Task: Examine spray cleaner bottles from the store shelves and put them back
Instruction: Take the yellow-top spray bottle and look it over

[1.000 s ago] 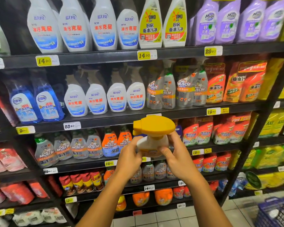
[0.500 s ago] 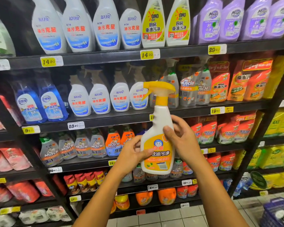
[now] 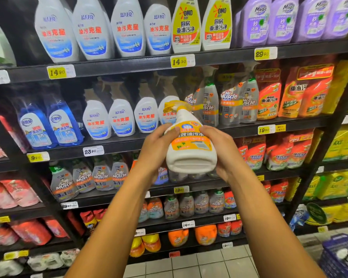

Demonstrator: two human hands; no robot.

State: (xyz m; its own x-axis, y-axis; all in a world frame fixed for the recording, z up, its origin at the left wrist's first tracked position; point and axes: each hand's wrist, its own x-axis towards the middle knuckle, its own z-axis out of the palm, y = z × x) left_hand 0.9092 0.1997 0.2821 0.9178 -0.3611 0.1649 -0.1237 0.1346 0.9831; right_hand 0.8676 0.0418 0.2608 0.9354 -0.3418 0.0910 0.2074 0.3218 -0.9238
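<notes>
I hold a white spray cleaner bottle point(image 3: 191, 149) with an orange-and-yellow label and a yellow trigger head in front of the shelves. It is tipped so that its base faces me and its spray head points away toward the shelf. My left hand point(image 3: 157, 145) grips its left side, thumb on the label. My right hand point(image 3: 221, 151) grips its right side, fingers curled round the body. The spray head is blurred.
Dark shelves point(image 3: 129, 143) hold rows of spray bottles: white-and-blue ones point(image 3: 121, 117), grey Mr Muscle ones point(image 3: 229, 101), orange refill pouches point(image 3: 269, 97). A blue shopping basket point(image 3: 342, 255) stands on the tiled floor at the lower right.
The bottle went from head-toward-me, to upright with its label facing me, to tilted with its base toward me. Both hands stayed on its sides and rose slightly.
</notes>
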